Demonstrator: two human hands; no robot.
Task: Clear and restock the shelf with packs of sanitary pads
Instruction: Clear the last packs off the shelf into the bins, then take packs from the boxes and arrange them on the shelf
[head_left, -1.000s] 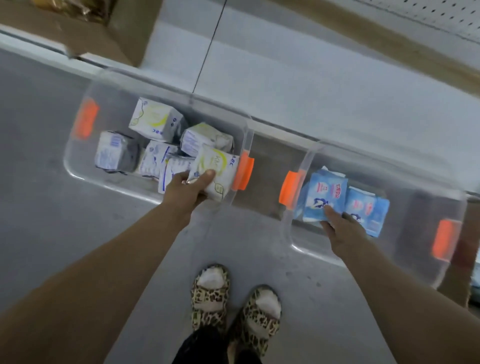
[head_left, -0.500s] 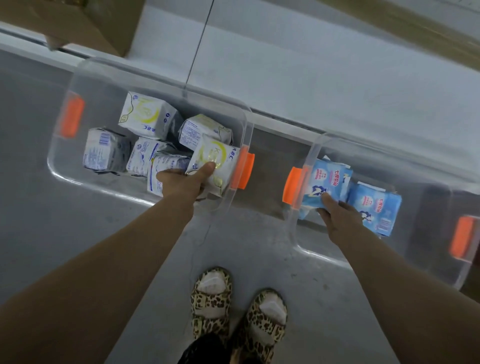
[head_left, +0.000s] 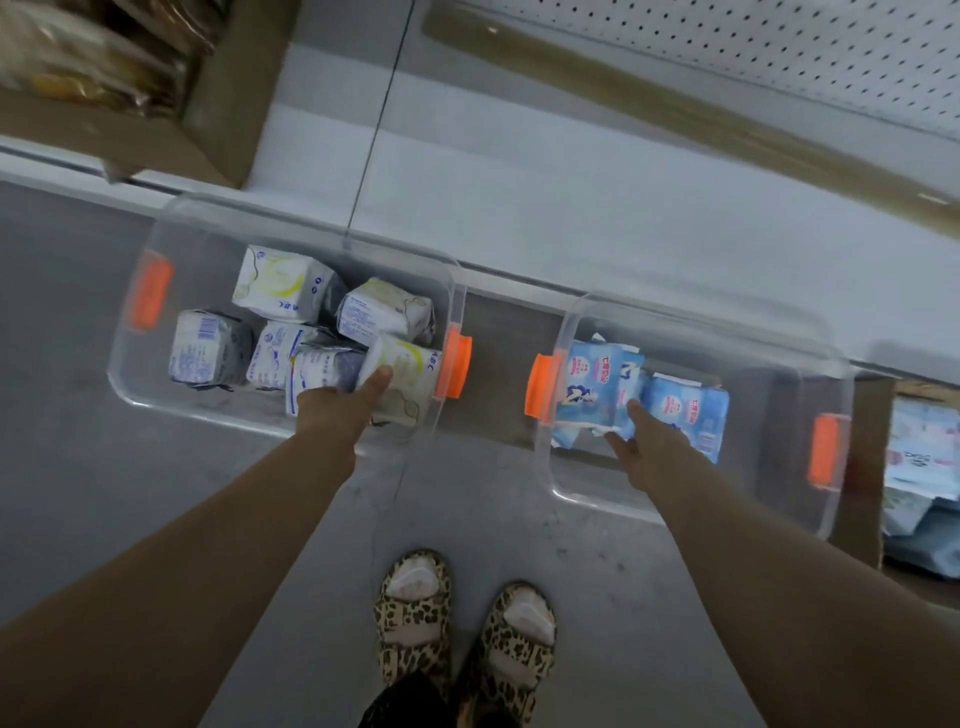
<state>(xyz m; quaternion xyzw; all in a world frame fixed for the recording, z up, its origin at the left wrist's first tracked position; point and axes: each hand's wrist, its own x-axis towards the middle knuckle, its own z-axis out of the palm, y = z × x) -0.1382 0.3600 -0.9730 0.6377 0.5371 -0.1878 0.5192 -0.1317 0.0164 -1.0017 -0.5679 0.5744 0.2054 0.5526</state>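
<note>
— At the bottom edge, what is nearest?

— Two leopard-print slippers on the grey floor. From there both bare arms reach forward and down.

— What does the left hand do?

— It reaches into the left clear bin. The thumb lies on a white and yellow pack, and the other fingers curl under it, so the hand grips this pack. The pack is at the right end of the bin, just beside the orange latch. I cannot tell if it is lifted or rests on the bottom.

— And the right hand?

— It is inside the right clear bin. It pinches a blue pack between the thumb above and the fingers below. This pack is at the left end of the bin, near that bin's orange clip.

— Are other packs in the bins?

— Yes. Five more white packs lie loosely in the left bin. A second blue pack lies in the right bin, touching the held one.

— What is behind the bins?

— The white shelf board runs just beyond them. A cardboard box stands on its left part. At the back is a white panel with small holes.
</note>
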